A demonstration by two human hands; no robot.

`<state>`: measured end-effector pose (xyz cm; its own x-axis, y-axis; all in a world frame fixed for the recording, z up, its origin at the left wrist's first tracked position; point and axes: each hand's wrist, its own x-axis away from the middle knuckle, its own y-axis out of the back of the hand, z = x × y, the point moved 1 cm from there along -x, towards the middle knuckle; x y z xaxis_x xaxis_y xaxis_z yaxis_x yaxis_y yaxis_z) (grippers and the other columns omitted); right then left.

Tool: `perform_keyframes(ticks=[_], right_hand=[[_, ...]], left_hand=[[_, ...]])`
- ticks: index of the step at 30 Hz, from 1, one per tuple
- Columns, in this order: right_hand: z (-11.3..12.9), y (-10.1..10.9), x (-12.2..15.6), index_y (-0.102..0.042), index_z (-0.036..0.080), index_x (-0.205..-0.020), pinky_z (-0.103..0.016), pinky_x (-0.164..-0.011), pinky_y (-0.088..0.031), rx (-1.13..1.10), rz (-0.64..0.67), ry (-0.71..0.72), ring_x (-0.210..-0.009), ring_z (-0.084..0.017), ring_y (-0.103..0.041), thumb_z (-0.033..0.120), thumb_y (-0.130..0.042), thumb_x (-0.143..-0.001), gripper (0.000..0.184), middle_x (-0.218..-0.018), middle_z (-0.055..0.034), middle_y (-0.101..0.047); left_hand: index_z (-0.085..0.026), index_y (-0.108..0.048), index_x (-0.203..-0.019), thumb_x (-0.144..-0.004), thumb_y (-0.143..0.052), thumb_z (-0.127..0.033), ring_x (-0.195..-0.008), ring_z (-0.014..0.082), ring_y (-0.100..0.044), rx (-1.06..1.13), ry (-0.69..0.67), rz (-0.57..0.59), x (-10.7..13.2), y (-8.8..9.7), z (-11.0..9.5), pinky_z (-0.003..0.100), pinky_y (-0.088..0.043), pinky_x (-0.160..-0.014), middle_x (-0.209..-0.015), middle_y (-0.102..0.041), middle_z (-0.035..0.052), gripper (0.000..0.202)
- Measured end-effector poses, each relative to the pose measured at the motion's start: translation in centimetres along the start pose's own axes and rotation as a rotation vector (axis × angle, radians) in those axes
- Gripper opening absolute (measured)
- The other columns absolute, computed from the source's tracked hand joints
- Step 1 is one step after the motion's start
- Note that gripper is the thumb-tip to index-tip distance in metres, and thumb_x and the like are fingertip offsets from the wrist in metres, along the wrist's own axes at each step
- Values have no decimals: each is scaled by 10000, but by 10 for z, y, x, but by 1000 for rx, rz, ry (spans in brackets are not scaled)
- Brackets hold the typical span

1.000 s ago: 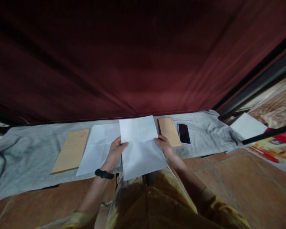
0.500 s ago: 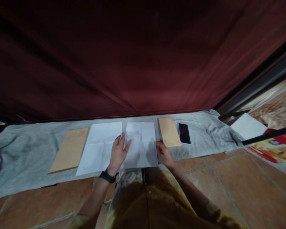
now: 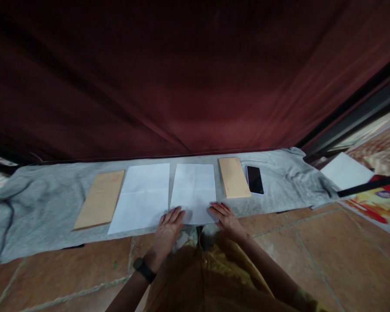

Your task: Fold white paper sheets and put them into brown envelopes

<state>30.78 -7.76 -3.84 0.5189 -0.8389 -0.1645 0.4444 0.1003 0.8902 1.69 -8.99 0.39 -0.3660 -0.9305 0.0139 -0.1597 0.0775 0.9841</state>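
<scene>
Two white creased sheets lie side by side on a grey cloth (image 3: 45, 203). My left hand (image 3: 169, 225) rests flat, fingers stretched, at the near left corner of the right sheet (image 3: 195, 188), beside the left sheet (image 3: 143, 195). My right hand (image 3: 224, 216) lies flat at that sheet's near right corner, fingers spread. Neither hand holds anything. A brown envelope (image 3: 100, 199) lies left of the sheets and a smaller brown envelope (image 3: 234, 182) lies right of them.
A black phone (image 3: 255, 180) lies on the cloth beside the smaller envelope. A dark red curtain (image 3: 188, 78) hangs behind. A white sheet (image 3: 346, 171) and a colourful printed poster (image 3: 377, 201) lie at the right. Terracotta floor tiles (image 3: 312, 251) run in front.
The sheet that both hands held up has been laid flat on the cloth. Both hands let go and slid back to its near edge.
</scene>
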Motion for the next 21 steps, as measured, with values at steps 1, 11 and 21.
perform_keyframes(ticks=[1, 11, 21], right_hand=[[-1, 1, -2, -543, 230, -1449, -510, -1223, -330, -20, -7, 2, -1444, -254, -426, 23, -557, -839, 644, -1543, -101, -488], [-12, -3, -4, -587, 264, -1415, -527, -1221, -348, -180, -95, 19, -1451, -238, -416, -27, -497, -755, 727, -1516, -48, -526], [-18, -7, 2, -625, 270, -1378, -529, -1198, -389, -198, -137, 0, -1416, -232, -462, -45, -453, -704, 763, -1458, -38, -586]], left_hand=[[-228, -624, -1354, -943, -441, -120, -1327, 271, -556, -2, -19, -6, 0, 3, -1, 472, -454, -1081, -1462, -585, 96, 463], [-170, -598, -1371, -900, -514, -118, -1363, 270, -525, -47, -202, -137, 27, -1, -6, 478, -376, -1178, -1470, -574, 117, 481], [-254, -556, -1430, -737, -431, 42, -1441, 201, -439, 34, -121, 11, 8, 4, 37, 480, -251, -1256, -1539, -508, 49, 764]])
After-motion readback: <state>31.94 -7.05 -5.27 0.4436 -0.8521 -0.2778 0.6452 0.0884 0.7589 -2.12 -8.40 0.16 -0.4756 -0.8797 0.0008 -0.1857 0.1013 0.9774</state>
